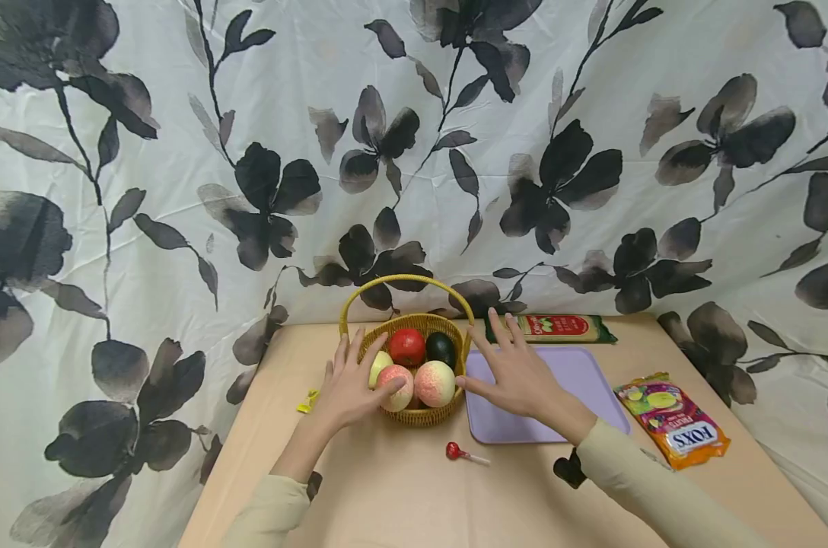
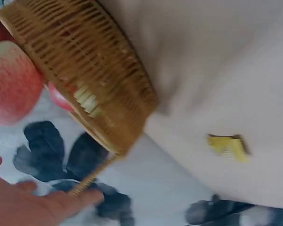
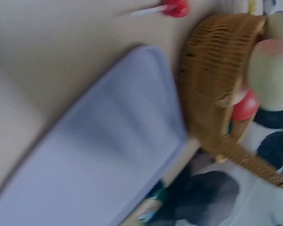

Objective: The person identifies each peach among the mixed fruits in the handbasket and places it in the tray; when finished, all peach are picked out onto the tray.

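Note:
A wicker basket (image 1: 424, 418) with a tall yellow handle (image 1: 407, 278) stands at the back of the table, full of fruit. Two pink-and-cream peaches (image 1: 435, 383) lie in front, with a red fruit (image 1: 407, 347), a dark green avocado-like fruit (image 1: 441, 350) and a yellow-green fruit (image 1: 380, 367) behind. At the basket's left side my left hand (image 1: 351, 386) has its fingers spread, the thumb overlapping a peach. My right hand (image 1: 520, 378), also spread, is at the right side above the lilac tray (image 1: 585, 396). Neither hand grips anything. The right wrist view shows the basket wall (image 3: 212, 75), with no hand.
A red lollipop (image 1: 453, 450) lies in front of the basket. A yellow-wrapped candy (image 1: 308, 401) is to the left. Behind the tray lies a green-and-red packet (image 1: 558, 327); a Fox's Fruits bag (image 1: 677, 426) is at the right. A floral cloth (image 1: 455, 190) hangs behind the table.

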The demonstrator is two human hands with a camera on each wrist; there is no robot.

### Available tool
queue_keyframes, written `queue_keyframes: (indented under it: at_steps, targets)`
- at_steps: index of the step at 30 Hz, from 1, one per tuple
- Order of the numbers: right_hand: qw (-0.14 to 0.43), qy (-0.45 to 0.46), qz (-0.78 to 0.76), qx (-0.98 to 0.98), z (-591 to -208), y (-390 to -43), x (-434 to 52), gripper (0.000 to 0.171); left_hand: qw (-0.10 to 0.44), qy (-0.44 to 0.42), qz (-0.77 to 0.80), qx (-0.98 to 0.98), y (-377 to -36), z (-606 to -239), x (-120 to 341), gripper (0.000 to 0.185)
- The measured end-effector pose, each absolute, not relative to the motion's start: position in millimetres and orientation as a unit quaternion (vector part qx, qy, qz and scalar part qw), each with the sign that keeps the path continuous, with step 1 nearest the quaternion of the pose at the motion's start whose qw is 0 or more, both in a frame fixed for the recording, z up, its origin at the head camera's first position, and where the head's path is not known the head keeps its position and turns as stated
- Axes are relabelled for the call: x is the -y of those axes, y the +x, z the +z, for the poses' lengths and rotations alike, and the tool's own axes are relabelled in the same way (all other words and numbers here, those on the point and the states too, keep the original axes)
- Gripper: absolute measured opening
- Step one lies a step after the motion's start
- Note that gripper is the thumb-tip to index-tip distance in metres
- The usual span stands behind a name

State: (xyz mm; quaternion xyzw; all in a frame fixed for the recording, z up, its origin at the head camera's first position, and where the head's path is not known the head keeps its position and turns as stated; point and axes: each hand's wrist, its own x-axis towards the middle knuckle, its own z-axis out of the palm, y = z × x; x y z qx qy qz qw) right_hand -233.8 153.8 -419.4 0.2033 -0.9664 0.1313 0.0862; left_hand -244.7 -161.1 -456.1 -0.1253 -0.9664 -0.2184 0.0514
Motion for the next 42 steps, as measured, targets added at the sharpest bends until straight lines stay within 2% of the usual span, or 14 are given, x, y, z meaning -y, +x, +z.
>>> queue_keyframes:
  at_steps: [9, 16, 20, 23, 27, 32, 36, 39, 42]
  targets:
    - [0.031, 0.256, 0.182, 0.949, -395.6, -228.4, -108.5, 0.069, 0.022, -0.124, -0.365, 0.923, -244.4, -487.0, 200.9, 0.063]
    - [0.024, 0.304, 0.151, 0.940, -400.8, -227.5, -78.4, 0.039, 0.007, -0.130, -0.382, 0.915, -253.1, -505.9, 210.1, 0.082]
    - [0.050, 0.310, 0.128, 0.941, -408.5, -226.6, -67.1, 0.015, -0.007, -0.119, -0.407, 0.905, -259.4, -513.6, 209.2, 0.085]
    - [0.077, 0.315, 0.102, 0.940, -415.5, -227.2, -60.7, 0.007, -0.021, -0.113, -0.426, 0.897, -263.7, -518.5, 208.0, 0.087]
    - [0.099, 0.307, 0.073, 0.944, -421.1, -229.0, -54.9, 0.010, -0.022, -0.108, -0.435, 0.894, -267.9, -522.7, 208.1, 0.090]
    - [0.101, 0.302, 0.051, 0.947, -425.5, -231.0, -51.8, 0.024, -0.034, -0.089, -0.424, 0.901, -270.4, -530.2, 212.8, 0.093]
    - [0.115, 0.309, 0.052, 0.943, -428.7, -233.8, -52.2, 0.022, -0.054, -0.077, -0.445, 0.891, -270.7, -533.3, 213.9, 0.096]
    - [0.107, 0.307, 0.071, 0.943, -428.4, -236.6, -54.7, 0.024, -0.066, -0.076, -0.457, 0.884, -271.5, -532.1, 211.9, 0.097]
    - [0.086, 0.308, 0.102, 0.942, -426.7, -239.7, -59.9, 0.034, -0.066, -0.077, -0.454, 0.885, -271.4, -529.9, 211.5, 0.098]
